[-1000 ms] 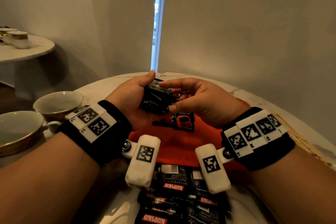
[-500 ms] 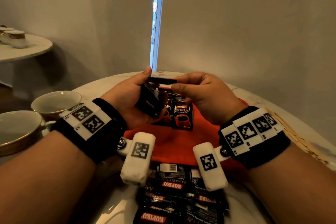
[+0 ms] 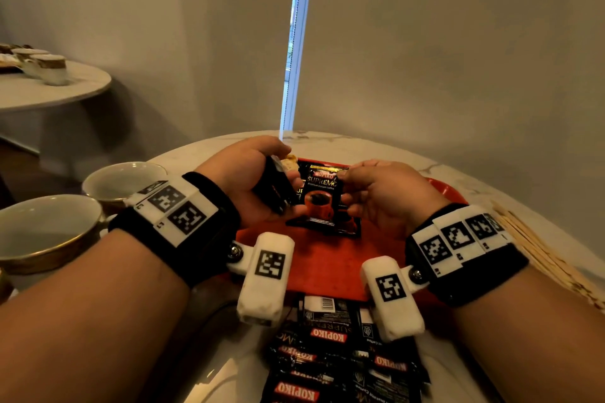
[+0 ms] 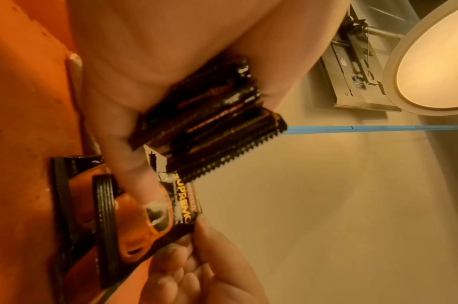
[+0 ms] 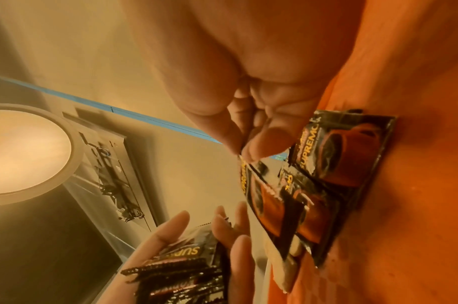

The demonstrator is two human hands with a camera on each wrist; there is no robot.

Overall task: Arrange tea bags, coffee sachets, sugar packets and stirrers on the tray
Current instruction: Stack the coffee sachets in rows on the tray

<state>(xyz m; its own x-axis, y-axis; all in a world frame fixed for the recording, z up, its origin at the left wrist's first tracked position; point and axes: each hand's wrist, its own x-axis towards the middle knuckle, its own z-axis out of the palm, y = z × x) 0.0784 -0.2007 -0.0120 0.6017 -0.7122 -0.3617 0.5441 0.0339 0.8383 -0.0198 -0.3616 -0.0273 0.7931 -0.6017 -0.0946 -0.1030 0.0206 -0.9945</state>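
Note:
My left hand (image 3: 262, 183) grips a stack of black coffee sachets (image 4: 210, 115) between thumb and fingers, above the far left of the red tray (image 3: 324, 265). My right hand (image 3: 370, 193) pinches the top corner of one black-and-red coffee sachet (image 3: 320, 196), held upright over the tray. Under it, other sachets (image 3: 327, 226) lie flat on the tray, overlapping. In the right wrist view the pinched sachet (image 5: 264, 197) hangs from thumb and forefinger just above those lying sachets (image 5: 339, 156).
A loose pile of coffee sachets (image 3: 343, 366) lies on the marble table near me. Two gold-rimmed cups (image 3: 45, 229) stand at the left. Wooden stirrers (image 3: 537, 249) lie at the right of the tray. A second round table (image 3: 49, 88) with cups stands at the back left.
My right hand drew one sachet off the stack in my left hand and turned it face-up and upright over the sachets on the tray. Both hands moved slightly lower.

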